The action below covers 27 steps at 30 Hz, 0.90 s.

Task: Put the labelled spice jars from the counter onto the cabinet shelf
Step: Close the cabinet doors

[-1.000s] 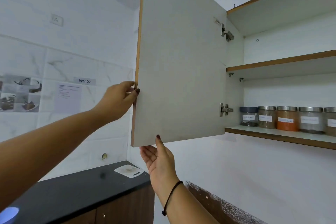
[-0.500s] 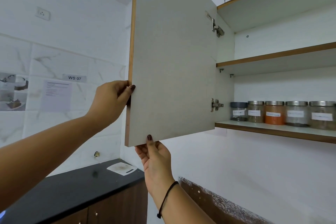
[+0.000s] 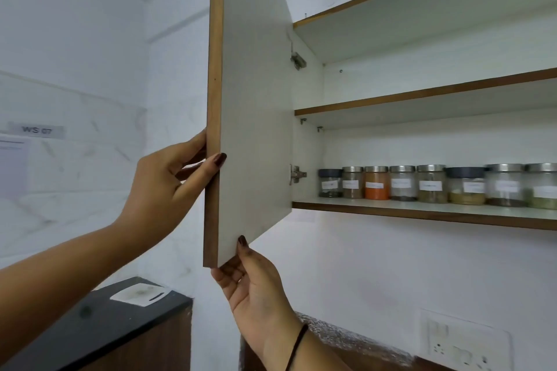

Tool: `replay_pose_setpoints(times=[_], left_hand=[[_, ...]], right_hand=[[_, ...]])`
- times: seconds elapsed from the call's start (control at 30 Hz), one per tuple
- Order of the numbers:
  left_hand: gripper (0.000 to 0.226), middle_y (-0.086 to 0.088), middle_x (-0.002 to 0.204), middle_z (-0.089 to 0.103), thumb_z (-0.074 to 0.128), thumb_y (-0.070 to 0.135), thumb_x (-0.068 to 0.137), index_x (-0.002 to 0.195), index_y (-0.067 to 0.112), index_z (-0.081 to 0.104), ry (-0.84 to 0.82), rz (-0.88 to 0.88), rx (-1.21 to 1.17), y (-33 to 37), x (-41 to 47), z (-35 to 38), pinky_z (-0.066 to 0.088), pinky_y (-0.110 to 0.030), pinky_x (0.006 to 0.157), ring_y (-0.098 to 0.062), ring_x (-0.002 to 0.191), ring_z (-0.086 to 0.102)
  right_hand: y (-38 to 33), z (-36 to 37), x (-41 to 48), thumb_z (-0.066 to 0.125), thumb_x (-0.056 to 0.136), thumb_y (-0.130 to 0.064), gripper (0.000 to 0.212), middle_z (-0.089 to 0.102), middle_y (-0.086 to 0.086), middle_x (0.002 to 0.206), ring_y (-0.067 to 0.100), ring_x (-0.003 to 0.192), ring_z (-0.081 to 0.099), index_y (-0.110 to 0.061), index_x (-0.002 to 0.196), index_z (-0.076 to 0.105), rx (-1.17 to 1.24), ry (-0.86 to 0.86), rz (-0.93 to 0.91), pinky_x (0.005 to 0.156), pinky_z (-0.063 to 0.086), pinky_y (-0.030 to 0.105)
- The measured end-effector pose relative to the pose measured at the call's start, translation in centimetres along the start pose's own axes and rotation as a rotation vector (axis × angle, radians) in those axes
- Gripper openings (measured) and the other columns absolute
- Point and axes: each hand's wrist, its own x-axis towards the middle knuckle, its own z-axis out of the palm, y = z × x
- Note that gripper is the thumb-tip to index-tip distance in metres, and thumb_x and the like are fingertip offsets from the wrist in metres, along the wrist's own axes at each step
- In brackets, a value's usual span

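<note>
At the centre of the frame the left hand (image 3: 168, 178) grips the upright edge of the swung-out cabinet door (image 3: 256, 129) and the right hand (image 3: 250, 283) pinches its bottom corner, while labelled spice jars (image 3: 431, 187) line the lowest shelf (image 3: 422, 213) at right and a dark surface (image 3: 90, 328) lies lower left.

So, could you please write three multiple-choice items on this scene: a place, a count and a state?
1. Where do the labelled glass spice jars stand? A the middle shelf; B the lowest cabinet shelf; C the counter.
2. How many jars in view have dark lids? A none; B five; C two.
3. The white cabinet door is: A open, gripped by the left hand and right hand; B shut; C off its hinges.
Key: B, the row sits on the bottom board; C, the first and sixth from the hinge; A, the cabinet's inside shows.
</note>
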Motion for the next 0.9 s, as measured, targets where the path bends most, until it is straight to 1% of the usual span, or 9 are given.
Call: replay_pose_setpoints(times=[0.17,0.3,0.37,0.43,0.5,0.57,0.67,0.73,0.9], left_hand=[[0.053,0.019,0.132,0.06,0.056,0.043,0.097,0.147,0.033,0.042,-0.04,0.067,-0.057,1.5,0.1,4.5,0.053,-0.033,0.1,-0.002,0.123,0.057],[0.063,0.022,0.143,0.05,0.05,0.055,0.09,0.149,0.037,0.036,-0.088,0.121,-0.113,3.1,0.4,8.1,0.049,-0.032,0.104,-0.003,0.13,0.052],[0.067,0.016,0.146,0.05,0.049,0.056,0.091,0.152,0.034,0.032,-0.115,0.155,-0.085,3.6,0.7,10.0,0.048,-0.034,0.106,-0.005,0.13,0.051],[0.068,0.015,0.149,0.047,0.049,0.056,0.093,0.153,0.035,0.028,-0.127,0.199,-0.037,4.3,0.9,12.1,0.044,-0.027,0.108,0.001,0.132,0.046],[0.068,0.02,0.156,0.033,0.05,0.058,0.094,0.154,0.037,0.025,-0.14,0.222,-0.033,5.2,1.0,14.2,0.033,-0.017,0.109,0.011,0.138,0.031],[0.071,0.022,0.16,0.022,0.05,0.057,0.093,0.155,0.036,0.022,-0.163,0.243,-0.047,6.2,1.2,16.4,0.027,-0.016,0.11,0.01,0.142,0.023],[0.075,0.02,0.162,0.016,0.052,0.055,0.092,0.156,0.033,0.018,-0.177,0.276,-0.047,7.3,1.8,19.2,0.028,-0.024,0.114,0.002,0.146,0.021],[0.077,0.019,0.162,0.015,0.047,0.059,0.09,0.156,0.033,0.017,-0.192,0.284,-0.065,7.6,2.1,20.9,0.027,-0.027,0.115,0.0,0.147,0.021],[0.076,0.018,0.163,0.013,0.053,0.054,0.093,0.156,0.031,0.018,-0.19,0.291,-0.073,8.0,2.5,24.6,0.021,-0.022,0.114,-0.002,0.148,0.019]], right_hand=[[-2.6,-2.5,-1.7,0.051,0.076,-0.061,0.068,0.073,0.022,0.086,0.031,0.071,0.071,-0.004,0.109,0.065,-0.296,0.071,-0.091,0.065,0.059,0.034],[-4.4,-5.4,-2.8,0.049,0.07,-0.086,0.078,0.067,0.014,0.062,0.024,0.053,0.063,-0.011,0.077,0.069,-0.724,0.277,-0.621,0.051,0.055,0.036],[-6.0,-6.9,-3.3,0.044,0.079,-0.082,0.068,0.064,0.004,0.062,0.022,0.057,0.062,-0.017,0.074,0.065,-0.916,0.367,-0.853,0.051,0.054,0.046],[-8.2,-7.9,-4.0,0.04,0.086,-0.075,0.057,0.062,-0.003,0.069,0.023,0.069,0.063,-0.023,0.078,0.061,-1.009,0.436,-0.996,0.054,0.056,0.045],[-10.4,-8.7,-5.0,0.038,0.091,-0.069,0.051,0.061,-0.008,0.072,0.019,0.074,0.062,-0.025,0.08,0.062,-1.041,0.449,-1.113,0.055,0.054,0.028],[-12.3,-9.3,-6.1,0.042,0.094,-0.06,0.048,0.063,-0.012,0.077,0.015,0.076,0.062,-0.019,0.086,0.066,-1.094,0.451,-1.193,0.059,0.047,0.015],[-14.3,-10.3,-7.2,0.056,0.092,-0.042,0.029,0.067,-0.01,0.081,0.011,0.077,0.063,-0.017,0.09,0.07,-1.2,0.505,-1.224,0.063,0.046,0.009],[-15.4,-11.2,-7.9,0.066,0.086,-0.039,0.018,0.067,-0.012,0.083,0.011,0.078,0.064,-0.022,0.093,0.07,-1.232,0.531,-1.226,0.063,0.049,0.011],[-18.6,-13.8,-9.1,0.075,0.081,-0.035,0.023,0.067,-0.012,0.084,0.016,0.076,0.065,-0.022,0.099,0.072,-1.272,0.623,-1.28,0.065,0.056,0.029]])
